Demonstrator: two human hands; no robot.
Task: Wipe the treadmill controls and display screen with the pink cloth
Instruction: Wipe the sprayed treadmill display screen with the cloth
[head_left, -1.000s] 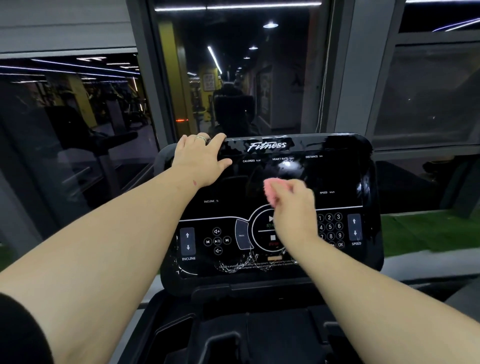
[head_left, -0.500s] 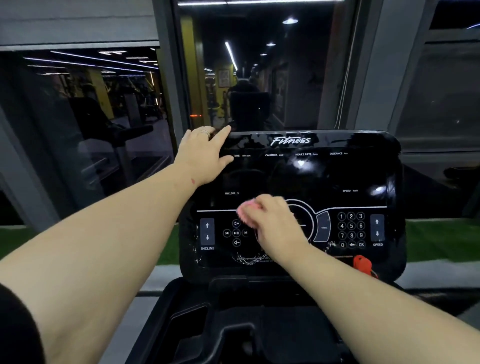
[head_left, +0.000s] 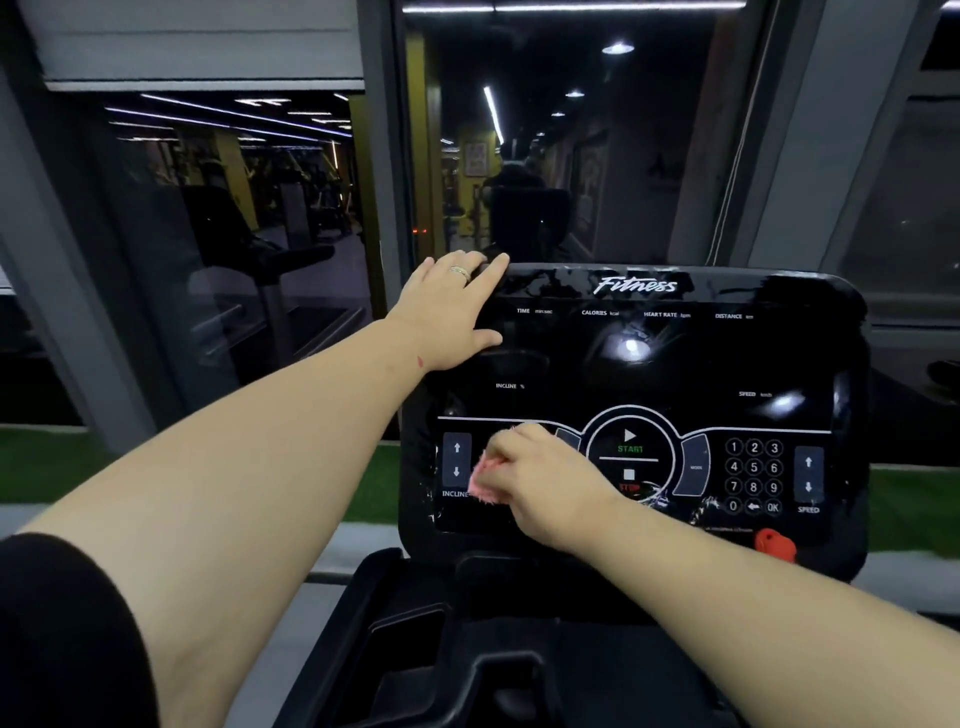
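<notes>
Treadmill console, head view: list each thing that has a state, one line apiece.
left hand: flat, fingers straight, resting on the console's top left corner
right hand: curled round the pink cloth
pink cloth: bunched, pressed on the panel beside the INCLINE arrows
display screen: dark, no readings lit
red safety key: sitting at the console's lower right

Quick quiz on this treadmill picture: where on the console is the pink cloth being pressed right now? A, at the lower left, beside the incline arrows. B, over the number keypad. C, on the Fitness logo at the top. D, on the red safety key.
A: the right hand holds the pink cloth against the console's lower left, just right of the incline arrows, well away from the keypad.
</notes>
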